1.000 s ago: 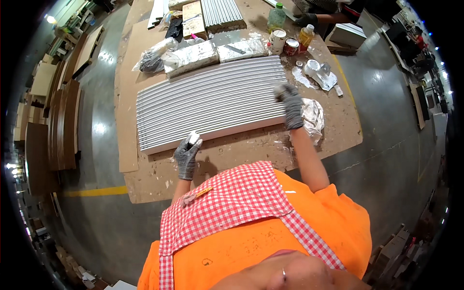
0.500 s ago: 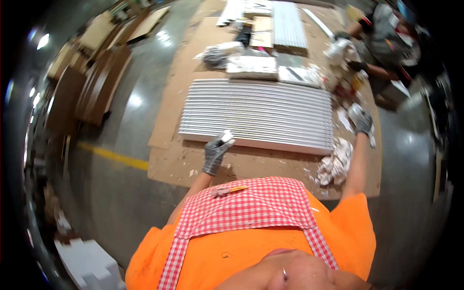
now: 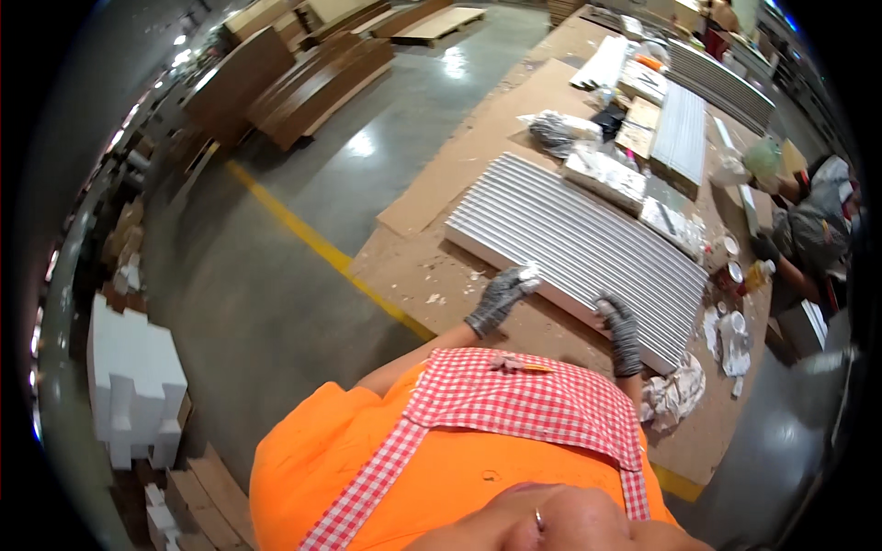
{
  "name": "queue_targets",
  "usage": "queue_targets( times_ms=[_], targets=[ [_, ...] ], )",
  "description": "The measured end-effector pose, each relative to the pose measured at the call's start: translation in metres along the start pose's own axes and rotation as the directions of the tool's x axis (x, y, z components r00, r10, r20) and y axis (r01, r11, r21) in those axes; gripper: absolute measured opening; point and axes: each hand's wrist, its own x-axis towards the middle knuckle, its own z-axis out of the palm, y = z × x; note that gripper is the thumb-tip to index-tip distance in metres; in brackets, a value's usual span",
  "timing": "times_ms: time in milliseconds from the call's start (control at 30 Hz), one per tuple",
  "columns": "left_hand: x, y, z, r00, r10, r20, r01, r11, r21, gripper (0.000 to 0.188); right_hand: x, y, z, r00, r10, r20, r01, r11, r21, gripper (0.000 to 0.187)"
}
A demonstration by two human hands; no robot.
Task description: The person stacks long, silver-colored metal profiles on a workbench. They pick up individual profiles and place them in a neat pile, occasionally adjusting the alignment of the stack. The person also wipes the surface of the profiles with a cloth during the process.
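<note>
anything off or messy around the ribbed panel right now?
Some mess. White splatter dots the brown board beside the ribbed white panel, and a crumpled stained rag lies at its near corner. Left hand holds a small white object at the panel's edge; right hand rests on it. No damage visible.

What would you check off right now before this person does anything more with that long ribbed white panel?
1. Left hand gloved, holding a small white block at the near edge of the ribbed white panel: ok.
2. Right hand gloved, resting on the panel's near edge: ok.
3. Panel lying flat on the brown board: ok.
4. Crumpled rag lying off the panel, beside its right end: ok.
5. Small cans standing off the panel, past its end: ok.
6. Grip firmness on the block: cannot tell.
</note>
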Motion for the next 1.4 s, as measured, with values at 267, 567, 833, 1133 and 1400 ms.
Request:
queue_targets(
  times_ms=[267,567,833,1133,1400],
  targets=[
    [-0.036,0.005,0.009,0.913,0.385,0.134,-0.405,0.812,0.421,0.036,-0.036,-0.011,0.071,0.908,-0.001,0.419,-0.025,0.998,0.055,0.040],
    [-0.072,0.026,-0.006,0.978,0.205,0.032,-0.197,0.868,0.455,0.038,-0.048,0.016,0.114,0.888,0.085,0.452,-0.228,0.935,0.273,0.036],
    [-0.068,0.016,-0.001,0.957,0.217,0.192,-0.263,0.929,0.261,0.036,-0.047,0.029,0.100,0.853,0.139,0.503,-0.320,0.901,0.294,0.037],
    [-0.074,-0.015,0.017,0.978,0.147,0.147,-0.173,0.969,0.179,0.038,-0.045,0.054,0.098,0.849,0.227,0.477,-0.415,0.845,0.337,0.036],
    [-0.057,-0.038,0.003,0.739,0.637,0.220,-0.674,0.707,0.214,0.042,-0.043,0.051,0.104,0.859,0.180,0.479,-0.389,0.839,0.381,0.039]
  ],
)
